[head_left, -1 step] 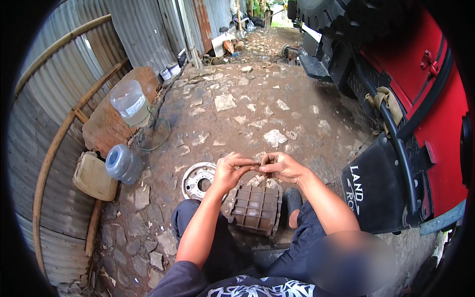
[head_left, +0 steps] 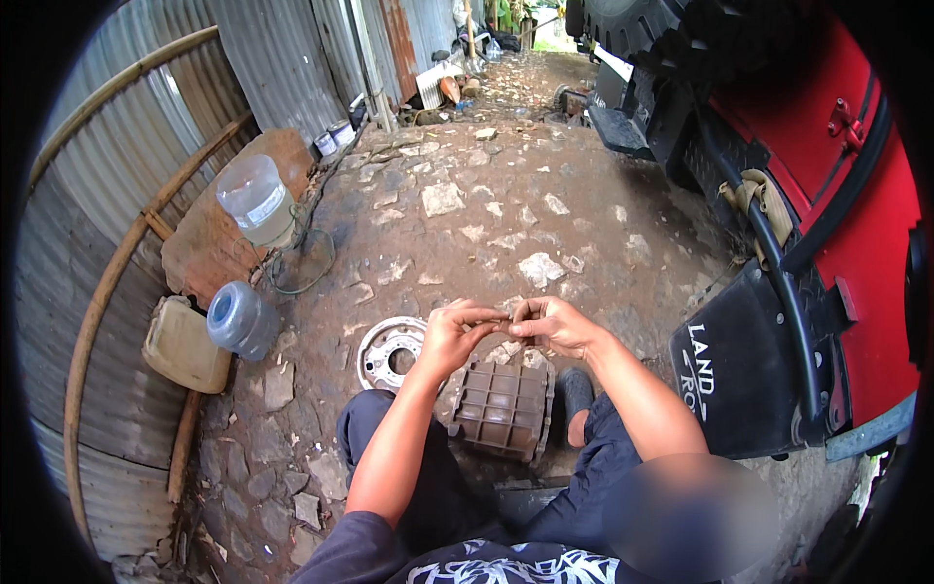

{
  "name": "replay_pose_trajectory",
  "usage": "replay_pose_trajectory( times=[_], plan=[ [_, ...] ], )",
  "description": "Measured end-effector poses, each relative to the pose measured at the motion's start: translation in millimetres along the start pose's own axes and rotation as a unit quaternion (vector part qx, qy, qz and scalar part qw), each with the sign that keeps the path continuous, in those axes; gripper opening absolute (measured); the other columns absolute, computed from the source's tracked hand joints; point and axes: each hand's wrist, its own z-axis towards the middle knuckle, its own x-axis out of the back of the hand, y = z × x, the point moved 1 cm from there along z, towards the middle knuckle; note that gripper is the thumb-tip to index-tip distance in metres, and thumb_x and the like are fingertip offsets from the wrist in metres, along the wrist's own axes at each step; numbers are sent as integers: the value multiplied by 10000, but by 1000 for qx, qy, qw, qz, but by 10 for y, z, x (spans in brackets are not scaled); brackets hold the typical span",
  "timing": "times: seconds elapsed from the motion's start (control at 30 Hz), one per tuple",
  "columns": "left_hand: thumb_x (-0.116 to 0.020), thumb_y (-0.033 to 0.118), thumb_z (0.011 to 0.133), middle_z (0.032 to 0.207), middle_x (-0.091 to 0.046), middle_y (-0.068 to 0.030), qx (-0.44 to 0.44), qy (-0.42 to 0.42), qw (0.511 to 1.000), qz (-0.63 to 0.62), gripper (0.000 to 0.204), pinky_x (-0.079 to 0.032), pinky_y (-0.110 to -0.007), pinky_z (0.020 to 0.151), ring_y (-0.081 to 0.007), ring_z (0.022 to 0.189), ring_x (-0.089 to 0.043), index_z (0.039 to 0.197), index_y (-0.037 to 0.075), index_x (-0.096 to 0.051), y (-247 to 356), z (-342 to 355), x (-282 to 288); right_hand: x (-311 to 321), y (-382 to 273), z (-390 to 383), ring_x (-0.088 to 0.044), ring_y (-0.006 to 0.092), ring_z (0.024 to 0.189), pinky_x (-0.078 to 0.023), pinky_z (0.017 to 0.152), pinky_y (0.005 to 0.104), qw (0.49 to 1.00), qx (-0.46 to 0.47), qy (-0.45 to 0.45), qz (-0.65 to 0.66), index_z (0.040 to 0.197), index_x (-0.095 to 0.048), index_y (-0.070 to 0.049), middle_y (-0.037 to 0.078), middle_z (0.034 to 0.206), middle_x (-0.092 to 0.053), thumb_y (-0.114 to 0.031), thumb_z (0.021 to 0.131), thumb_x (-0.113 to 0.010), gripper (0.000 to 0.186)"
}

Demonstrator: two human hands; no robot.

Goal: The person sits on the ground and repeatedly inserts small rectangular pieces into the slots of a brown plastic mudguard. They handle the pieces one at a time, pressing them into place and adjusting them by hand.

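Note:
My left hand (head_left: 455,333) and my right hand (head_left: 552,328) meet at the fingertips in front of me. Both are closed in a pinch on something small and dark, too small to make out. Just below them, between my legs, a brown ribbed metal casing (head_left: 500,411) rests on the ground, touched by neither hand. A pale round steel wheel rim (head_left: 375,360) lies flat to its left, partly hidden behind my left forearm. My dark shoe (head_left: 575,393) stands at the casing's right side.
A red vehicle (head_left: 880,224) with a black mud flap (head_left: 744,380) lines the right. Along the corrugated wall (head_left: 97,321) at left are a beige jerrycan (head_left: 185,348), a blue bottle (head_left: 242,321) and a clear water container (head_left: 258,200). The stone-set ground (head_left: 418,243) is uneven.

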Motion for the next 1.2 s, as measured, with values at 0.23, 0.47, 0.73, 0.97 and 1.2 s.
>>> replay_pose_trajectory(
  times=[0.23,0.47,0.73,0.97,1.2],
  plan=[
    [-781,224,931,1129,-788,-181,191,8,980,61,343,-593,-408,923,-316,1054,-767,1247,92,-769,-613,-134,-546,86,142,231,-715,154,836,-579,737,305,963,58,232,-124,1086,-715,4,96,978,-776,-77,871,-867,276],
    [-722,387,953,1317,-682,-233,341,-167,899,219,447,-532,-478,1052,-406,1230,-657,1286,88,-734,-1381,-823,-1138,462,907,323,-782,142,958,-608,877,300,866,-27,233,-442,1134,-791,-40,106,1011,-824,-7,833,-838,307],
    [-617,389,1017,1575,-476,-231,303,-36,899,315,494,-251,-560,1273,-413,1513,-361,1379,53,-611,-1697,-1747,-1887,599,1625,431,-750,363,1032,-580,947,434,782,-48,193,-590,1095,-831,-127,199,1087,-776,-159,858,-841,239],
    [-603,291,987,1583,-482,-215,245,12,925,289,378,-275,-518,1271,-394,1501,-398,1264,39,-655,-1791,-1610,-1775,816,2128,759,-721,378,1089,-546,999,466,788,-80,282,-542,1082,-836,-155,190,1094,-776,-190,868,-833,217],
    [-606,214,866,1541,-536,-165,260,-3,928,267,478,-327,-551,1227,-387,1525,-387,1319,83,-681,-1819,-1604,-1758,999,2384,1092,-741,380,1006,-558,943,458,768,-71,272,-576,1056,-832,-130,198,1031,-781,-172,866,-838,194]
  ],
)
